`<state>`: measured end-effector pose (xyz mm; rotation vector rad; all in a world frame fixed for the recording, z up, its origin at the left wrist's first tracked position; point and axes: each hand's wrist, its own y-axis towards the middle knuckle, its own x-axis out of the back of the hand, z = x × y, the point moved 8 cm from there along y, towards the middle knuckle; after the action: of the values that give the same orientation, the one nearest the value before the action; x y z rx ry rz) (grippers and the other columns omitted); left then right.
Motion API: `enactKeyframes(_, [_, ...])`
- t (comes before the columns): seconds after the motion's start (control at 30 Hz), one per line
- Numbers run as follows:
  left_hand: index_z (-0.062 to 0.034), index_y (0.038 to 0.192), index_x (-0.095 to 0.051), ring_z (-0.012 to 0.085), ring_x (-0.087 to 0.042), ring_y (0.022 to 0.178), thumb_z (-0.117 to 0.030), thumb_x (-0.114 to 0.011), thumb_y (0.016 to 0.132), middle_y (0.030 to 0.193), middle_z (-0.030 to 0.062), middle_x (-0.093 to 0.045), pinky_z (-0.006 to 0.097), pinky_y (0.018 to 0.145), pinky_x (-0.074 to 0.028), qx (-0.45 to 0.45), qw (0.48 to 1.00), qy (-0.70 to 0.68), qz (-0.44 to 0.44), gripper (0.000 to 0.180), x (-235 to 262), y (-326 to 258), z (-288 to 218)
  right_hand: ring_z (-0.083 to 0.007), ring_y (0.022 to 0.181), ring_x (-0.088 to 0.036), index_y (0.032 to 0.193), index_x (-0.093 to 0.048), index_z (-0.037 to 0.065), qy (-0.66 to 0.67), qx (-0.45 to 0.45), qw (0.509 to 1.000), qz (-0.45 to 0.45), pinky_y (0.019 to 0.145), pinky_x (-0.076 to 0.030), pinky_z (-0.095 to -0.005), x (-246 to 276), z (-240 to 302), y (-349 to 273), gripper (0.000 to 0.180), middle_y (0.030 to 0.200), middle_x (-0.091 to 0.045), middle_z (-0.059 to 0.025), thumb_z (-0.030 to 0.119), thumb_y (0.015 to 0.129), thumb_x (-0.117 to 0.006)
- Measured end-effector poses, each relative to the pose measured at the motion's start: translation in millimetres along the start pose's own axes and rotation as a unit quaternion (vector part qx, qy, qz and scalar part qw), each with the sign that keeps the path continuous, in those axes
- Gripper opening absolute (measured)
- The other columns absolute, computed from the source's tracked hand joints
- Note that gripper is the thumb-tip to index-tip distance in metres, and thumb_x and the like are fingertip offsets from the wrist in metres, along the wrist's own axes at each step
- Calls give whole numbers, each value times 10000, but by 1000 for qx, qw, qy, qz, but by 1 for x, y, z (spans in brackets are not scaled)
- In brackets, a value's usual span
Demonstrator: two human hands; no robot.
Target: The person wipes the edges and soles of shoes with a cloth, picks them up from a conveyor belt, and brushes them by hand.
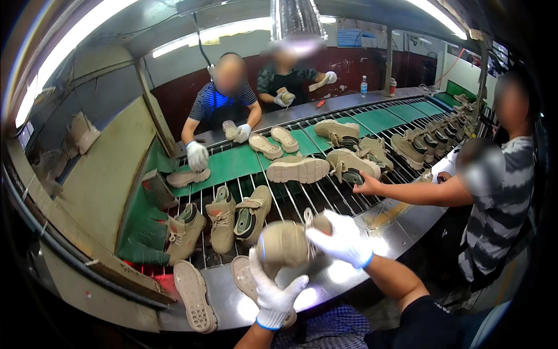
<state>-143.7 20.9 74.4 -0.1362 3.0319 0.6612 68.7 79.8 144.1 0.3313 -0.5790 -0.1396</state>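
In front of me a beige lace-up shoe (285, 243) is held up, slightly blurred, its toe to the left. My right hand (343, 237), in a white glove, is closed round its ankle end by the laces. My left hand (273, 294), also gloved, is below the toe with thumb and fingers spread; its fingertips reach up the toe's side, and whether they press on it I cannot tell. Behind the left hand a beige sole (246, 278) lies partly hidden on the metal ledge. Left of it another sole (195, 296) lies tread pattern up.
Several beige shoes (222, 220) stand on the barred conveyor (279, 200) with green mats (229, 164). Across it, a co-worker's gloved hand (197, 156) touches a sole (187, 178). On the right, a person's bare hand (367, 185) reaches to a shoe (349, 160). A metal ledge (407, 218) borders my side.
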Motion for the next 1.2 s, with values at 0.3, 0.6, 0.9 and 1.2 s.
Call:
enactKeyframes(0.3, [69, 1524, -410, 261, -634, 1261, -76, -796, 902, 1395, 177, -620, 395, 1101, -509, 183, 973, -137, 30, 745, 5, -58, -14, -164, 766, -648, 1070, -672, -40, 353, -43, 933, 48, 803, -580, -323, 31, -76, -133, 226, 892, -682, -98, 142, 1063, -538])
enactKeyframes(0.6, [43, 1507, -486, 370, -586, 1348, -323, -776, 944, 1471, 263, -575, 434, 1138, -476, 12, 941, 196, 274, 731, -9, -39, 28, -247, 1058, -690, 1334, -623, -22, 274, -301, 894, 189, 939, -587, -403, -101, -193, -324, 395, 1235, -696, -162, 289, 1103, -545])
enactKeyframes(0.9, [-41, 1333, -689, 331, -502, 1397, -507, -692, 950, 1475, 156, -616, 498, 1196, -357, 162, 816, 546, 100, 604, 163, 51, 185, -257, 1092, -688, 1366, -603, -16, 260, -288, 904, 181, 963, -588, -418, -108, -192, -314, 415, 1276, -682, -162, 304, 1114, -524])
enactKeyframes(1.2, [47, 1349, -646, 177, -663, 1199, -132, -638, 1031, 1301, 118, -711, 325, 1070, -511, 172, 967, -27, 187, 364, 29, -28, 76, -267, 1126, -686, 1397, -584, -10, 443, -361, 802, 174, 988, -589, -434, -101, -212, -317, 434, 1317, -668, -162, 319, 1125, -503])
